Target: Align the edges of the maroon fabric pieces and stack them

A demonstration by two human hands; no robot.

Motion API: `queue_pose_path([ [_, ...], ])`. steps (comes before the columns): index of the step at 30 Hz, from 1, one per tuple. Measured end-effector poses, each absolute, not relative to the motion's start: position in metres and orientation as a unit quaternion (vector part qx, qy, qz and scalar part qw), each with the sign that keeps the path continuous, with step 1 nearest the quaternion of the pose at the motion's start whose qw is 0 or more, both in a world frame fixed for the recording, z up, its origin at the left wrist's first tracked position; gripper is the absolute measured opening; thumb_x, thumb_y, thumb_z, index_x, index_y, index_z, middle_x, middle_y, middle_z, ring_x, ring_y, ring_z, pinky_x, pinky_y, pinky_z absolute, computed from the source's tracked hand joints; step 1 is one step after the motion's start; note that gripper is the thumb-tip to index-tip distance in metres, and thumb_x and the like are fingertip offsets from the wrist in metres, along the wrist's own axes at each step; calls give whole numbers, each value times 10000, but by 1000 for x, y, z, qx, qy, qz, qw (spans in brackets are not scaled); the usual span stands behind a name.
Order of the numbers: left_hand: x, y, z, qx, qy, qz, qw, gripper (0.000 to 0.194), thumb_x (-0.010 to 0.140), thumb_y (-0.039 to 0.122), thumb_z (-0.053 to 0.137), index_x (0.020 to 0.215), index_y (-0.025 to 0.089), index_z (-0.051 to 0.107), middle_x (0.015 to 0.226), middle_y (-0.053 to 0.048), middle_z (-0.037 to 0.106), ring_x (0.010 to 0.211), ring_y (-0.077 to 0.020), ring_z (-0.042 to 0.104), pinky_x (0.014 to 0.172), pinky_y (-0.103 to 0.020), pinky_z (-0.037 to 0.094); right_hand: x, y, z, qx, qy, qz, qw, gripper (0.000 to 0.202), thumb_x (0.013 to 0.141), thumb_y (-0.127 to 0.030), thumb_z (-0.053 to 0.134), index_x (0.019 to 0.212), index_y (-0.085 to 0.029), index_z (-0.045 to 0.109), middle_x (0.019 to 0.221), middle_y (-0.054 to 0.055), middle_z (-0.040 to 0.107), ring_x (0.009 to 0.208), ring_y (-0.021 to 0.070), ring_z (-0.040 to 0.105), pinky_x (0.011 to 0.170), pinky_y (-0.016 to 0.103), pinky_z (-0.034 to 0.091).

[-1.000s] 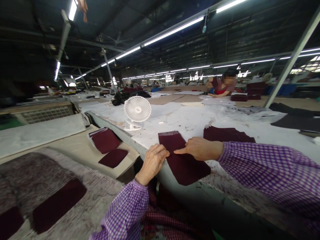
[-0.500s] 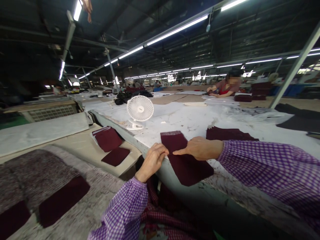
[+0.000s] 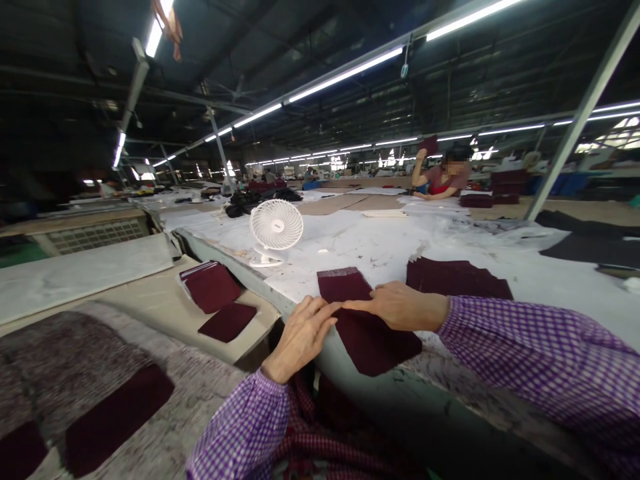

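Observation:
A dark maroon fabric piece [image 3: 375,343] lies across the table's near edge, its lower end hanging over and a speckled strip along its far end. My left hand [image 3: 303,330] rests at its left edge with fingers stretched out and thumb apart, holding nothing I can see. From the other side, my right hand [image 3: 400,305] presses on the fabric with its index finger straight; the other fingers curl underneath, partly hidden. Both index fingertips meet on the cloth. Just beyond my right hand lies a fanned stack of maroon pieces [image 3: 457,277].
A white fan [image 3: 277,225] stands on the white-covered table [image 3: 345,243]. To the left, maroon pieces [image 3: 210,287] lie on a beige surface, and another maroon piece [image 3: 120,417] lies on speckled fabric [image 3: 85,360]. Across the table a co-worker [image 3: 440,177] raises a maroon piece.
My left hand has gone from a pinch at the fabric's edge to stretched fingers meeting my right index finger. The co-worker has raised an arm with a maroon piece. The view has shifted slightly.

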State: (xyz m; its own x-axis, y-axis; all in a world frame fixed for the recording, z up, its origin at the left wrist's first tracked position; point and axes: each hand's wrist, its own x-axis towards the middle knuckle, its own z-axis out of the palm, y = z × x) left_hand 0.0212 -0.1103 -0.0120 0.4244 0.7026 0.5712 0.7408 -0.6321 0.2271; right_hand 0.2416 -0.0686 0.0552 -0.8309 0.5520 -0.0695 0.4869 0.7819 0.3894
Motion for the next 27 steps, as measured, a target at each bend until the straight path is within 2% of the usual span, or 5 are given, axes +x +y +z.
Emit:
queue_pose_path([
  [6,21,-111,-16,-851,-427,-302,53,312,929,281,403,1142,216,622,997,-67,553,921,-199,481,870,-364,434,277,-51,49,304,941,137,60,577,799,-35,433,1309,-297,500,1017,98,549,845,161,549,657,234,406],
  [10,23,-108,-15,-849,-431,-299,67,292,914,293,438,1103,218,647,969,-71,563,909,-210,492,832,-381,448,287,-40,55,367,917,150,54,304,819,-83,476,957,-216,712,930,111,590,889,206,557,746,290,409],
  [16,31,-100,-4,-865,-394,-310,35,241,913,267,435,945,188,661,1087,-78,596,1094,-235,500,943,-400,419,266,-31,37,334,936,-69,-84,236,841,-223,541,1060,-182,618,966,57,613,851,164,565,779,276,419],
  [21,34,-82,-11,-821,-438,-359,-66,310,945,350,335,1081,193,565,1026,-72,636,956,-191,586,875,-358,473,258,-33,27,326,934,-103,-104,40,764,-142,580,787,-171,597,786,15,570,744,141,508,679,258,386],
  [27,34,-73,-13,-853,-411,-319,-44,320,906,407,429,1100,198,575,995,-72,596,954,-208,555,862,-369,458,298,-27,74,330,909,-224,-123,58,824,-184,474,823,-154,523,673,-14,506,598,103,441,560,233,363],
])
